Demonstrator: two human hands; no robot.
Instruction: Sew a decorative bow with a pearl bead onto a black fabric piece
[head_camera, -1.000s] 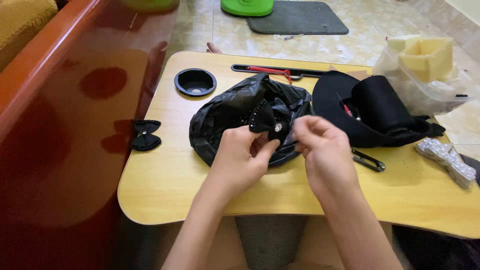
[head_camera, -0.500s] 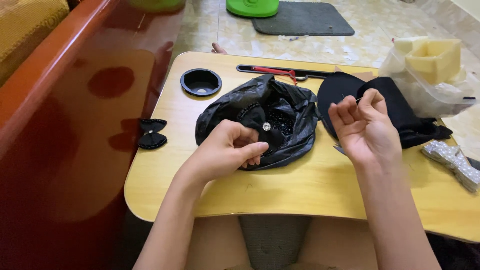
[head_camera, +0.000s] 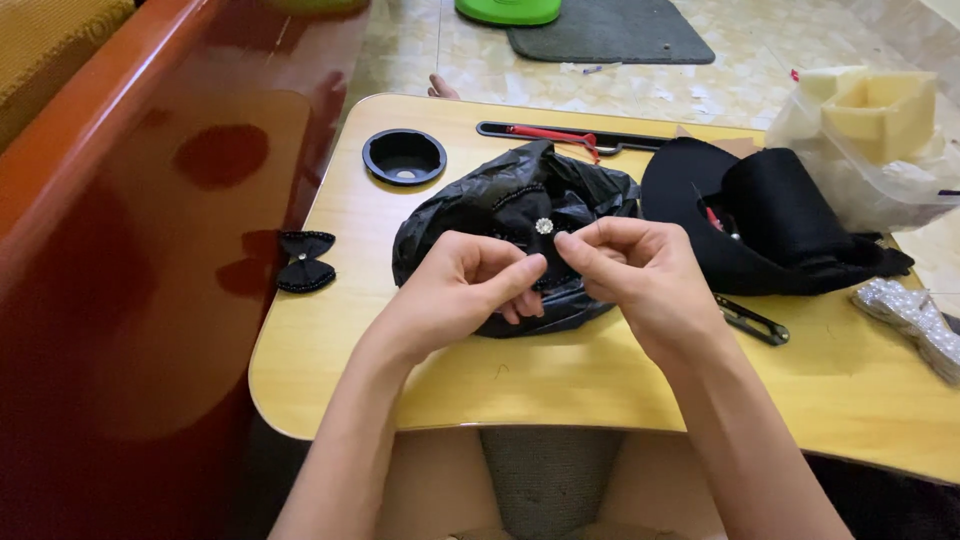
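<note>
From the head camera, the left hand (head_camera: 455, 290) and the right hand (head_camera: 635, 275) are meeting fingertip to fingertip over a crumpled black plastic bag (head_camera: 520, 230) on the rounded yellow wooden table (head_camera: 560, 380). Both are pinching narrowly on a small black beaded bow with a sparkling centre stone (head_camera: 540, 228), which is lying just beyond the fingertips, its long axis running left to right between them. Neither hand is nearer. A second black bow (head_camera: 305, 261) is sitting well apart at the left edge.

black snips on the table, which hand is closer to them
Right. The right hand sits just left of the black snips; the left hand is farther left, beyond the right hand.
</note>
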